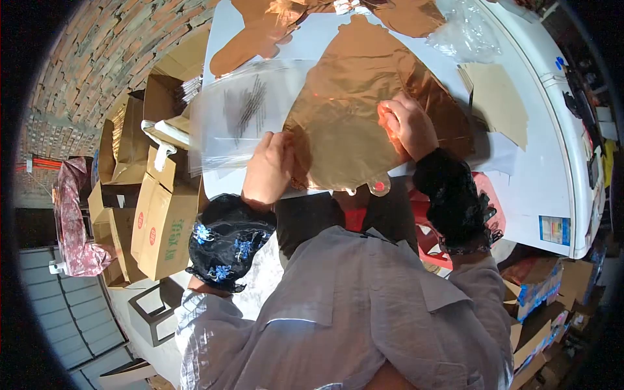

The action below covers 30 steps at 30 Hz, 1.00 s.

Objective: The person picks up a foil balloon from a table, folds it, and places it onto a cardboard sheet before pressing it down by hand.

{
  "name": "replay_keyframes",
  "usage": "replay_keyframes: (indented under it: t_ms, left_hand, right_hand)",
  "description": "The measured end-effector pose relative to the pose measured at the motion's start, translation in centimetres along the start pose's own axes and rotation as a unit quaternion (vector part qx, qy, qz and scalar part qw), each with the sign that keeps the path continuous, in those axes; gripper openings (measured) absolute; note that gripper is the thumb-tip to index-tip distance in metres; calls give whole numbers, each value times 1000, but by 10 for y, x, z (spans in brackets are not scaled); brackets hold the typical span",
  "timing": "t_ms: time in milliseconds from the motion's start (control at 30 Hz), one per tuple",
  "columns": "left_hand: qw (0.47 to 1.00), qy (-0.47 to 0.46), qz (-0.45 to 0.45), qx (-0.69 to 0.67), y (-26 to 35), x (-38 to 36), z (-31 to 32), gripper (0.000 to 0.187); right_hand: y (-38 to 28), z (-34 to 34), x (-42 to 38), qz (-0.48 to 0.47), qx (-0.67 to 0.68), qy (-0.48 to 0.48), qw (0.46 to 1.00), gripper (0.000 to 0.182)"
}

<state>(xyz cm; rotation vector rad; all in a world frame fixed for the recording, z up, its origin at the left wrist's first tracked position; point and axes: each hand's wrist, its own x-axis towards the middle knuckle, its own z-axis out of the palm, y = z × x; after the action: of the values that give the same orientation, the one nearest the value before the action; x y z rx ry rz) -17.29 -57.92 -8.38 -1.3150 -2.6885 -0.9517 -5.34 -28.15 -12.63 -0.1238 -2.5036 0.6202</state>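
Note:
A flat copper-coloured foil balloon (351,97) lies over the near part of the white table, its lower edge hanging toward my lap. Small tabs show along that edge, one bearing a red dot. My left hand (270,168) is closed at the balloon's lower left side, fingers curled on its edge. My right hand (412,123) has its fingers pinched together on the foil at the right, where it is creased and a reddish glow shows. Clear plastic bags (240,107) lie left of the balloon, one with dark print.
More copper foil pieces (240,49) lie at the table's far side. Crumpled clear plastic (465,32) and a beige cardboard sheet (500,101) are at the right. Cardboard boxes (166,224) stand on the left, near a brick wall (97,58). A red stool (432,244) is below the table.

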Motion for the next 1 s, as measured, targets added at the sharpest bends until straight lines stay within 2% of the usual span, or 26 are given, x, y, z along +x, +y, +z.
replay_keyframes:
  t_ms: [67, 200, 300, 500, 600, 700, 800, 900, 1000]
  left_hand:
    - [999, -20, 3, 38, 10, -1, 2, 23]
    - [982, 27, 24, 187, 23, -2, 15, 42]
    - [982, -28, -21, 188, 25, 1, 20, 57]
    - [982, -73, -51, 167, 20, 11, 21, 59]
    - [981, -65, -46, 179, 14, 15, 25, 53]
    - [981, -99, -70, 150, 15, 19, 25, 43]
    - [987, -77, -26, 137, 4, 17, 33, 36]
    - [988, -106, -69, 89, 15, 23, 24, 34]
    - [958, -135, -208, -146, 33, 27, 5, 30]
  right_hand:
    - [-1, 0, 0, -3, -3, 2, 1000, 18]
    - [-10, -6, 2, 15, -8, -14, 1000, 21]
    - [-10, -7, 2, 8, -10, -9, 1000, 21]
    - [-12, -7, 2, 23, -6, -2, 1000, 21]
    - [-13, -7, 3, 29, -4, 0, 1000, 22]
    - [-11, -6, 3, 22, 0, 7, 1000, 22]
    - [-8, -5, 3, 11, 1, 6, 1000, 22]
    - [-10, -8, 3, 5, 4, 9, 1000, 22]
    - [-18, -11, 2, 11, -1, 21, 1000, 22]
